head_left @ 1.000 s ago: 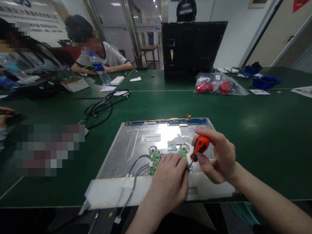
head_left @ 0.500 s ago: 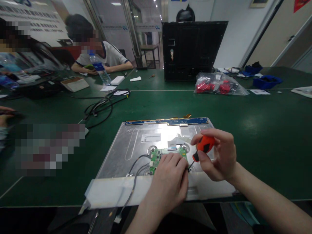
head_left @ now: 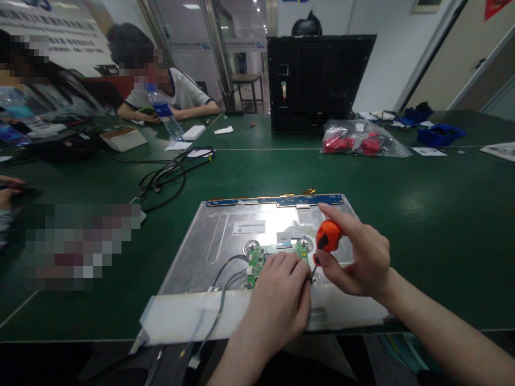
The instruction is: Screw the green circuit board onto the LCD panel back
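A silver display panel [head_left: 193, 257] lies face down on the table, with a green circuit board [head_left: 257, 262] at its middle and a blue circuit strip [head_left: 249, 202] along its far edge. My left hand [head_left: 281, 289] rests over the green board, fingers curled down; its thumb and index finger close beside the screwdriver tip, and what they pinch is hidden. In my right hand [head_left: 358, 260] is a stubby orange-and-black screwdriver [head_left: 329, 236], gripped by the handle between thumb and fingers. Its shaft slants down to the board's right corner. Grey cables [head_left: 220, 305] run from the board over the panel's near edge.
Black cables [head_left: 177, 171] lie coiled at the left. A black monitor housing [head_left: 317, 80] stands at the back, beside a plastic bag of red parts [head_left: 362, 140]. Blue trays [head_left: 440, 134] sit at the far right. A person [head_left: 169, 91] sits across the table near a water bottle [head_left: 167, 115].
The screwdriver handle has tipped left and become more upright, and the fingers of my right hand have shifted and straightened somewhat around it. My left hand has stayed in place.
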Motion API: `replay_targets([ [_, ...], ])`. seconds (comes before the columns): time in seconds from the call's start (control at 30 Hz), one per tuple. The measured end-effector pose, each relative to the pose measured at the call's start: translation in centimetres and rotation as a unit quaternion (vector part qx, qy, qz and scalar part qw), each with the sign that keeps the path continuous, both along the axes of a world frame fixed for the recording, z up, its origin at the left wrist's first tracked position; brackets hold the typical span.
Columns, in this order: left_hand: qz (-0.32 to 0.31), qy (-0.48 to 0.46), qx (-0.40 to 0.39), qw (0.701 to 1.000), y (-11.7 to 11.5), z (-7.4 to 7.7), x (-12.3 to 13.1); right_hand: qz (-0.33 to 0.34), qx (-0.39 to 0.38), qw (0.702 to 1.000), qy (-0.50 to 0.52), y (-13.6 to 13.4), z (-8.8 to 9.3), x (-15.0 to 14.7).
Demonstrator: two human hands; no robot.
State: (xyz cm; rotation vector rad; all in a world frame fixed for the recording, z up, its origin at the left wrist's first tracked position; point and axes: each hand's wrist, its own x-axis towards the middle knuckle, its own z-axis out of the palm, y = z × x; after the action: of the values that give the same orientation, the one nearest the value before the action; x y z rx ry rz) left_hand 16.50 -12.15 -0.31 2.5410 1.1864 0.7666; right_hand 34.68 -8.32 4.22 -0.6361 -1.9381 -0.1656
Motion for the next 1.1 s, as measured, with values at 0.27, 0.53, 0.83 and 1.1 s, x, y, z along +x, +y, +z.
replay_targets([
  [0.27,0.004,0.001,-0.004,1.000,0.02,0.02,0.12,0.081,-0.016,0.995,0.057,0.40,-0.84,-0.01],
  [0.53,0.003,-0.004,0.009,1.000,-0.01,-0.14,0.01,0.005,0.012,1.000,0.016,0.36,0.04,-0.12],
  [0.83,0.005,0.013,-0.001,1.000,-0.02,0.06,0.03,0.037,-0.009,0.998,0.056,-0.03,-0.76,-0.01],
  [1.1,0.008,0.004,0.006,1.000,0.03,0.00,-0.05,0.041,0.008,0.998,0.041,0.55,-0.09,-0.12],
])
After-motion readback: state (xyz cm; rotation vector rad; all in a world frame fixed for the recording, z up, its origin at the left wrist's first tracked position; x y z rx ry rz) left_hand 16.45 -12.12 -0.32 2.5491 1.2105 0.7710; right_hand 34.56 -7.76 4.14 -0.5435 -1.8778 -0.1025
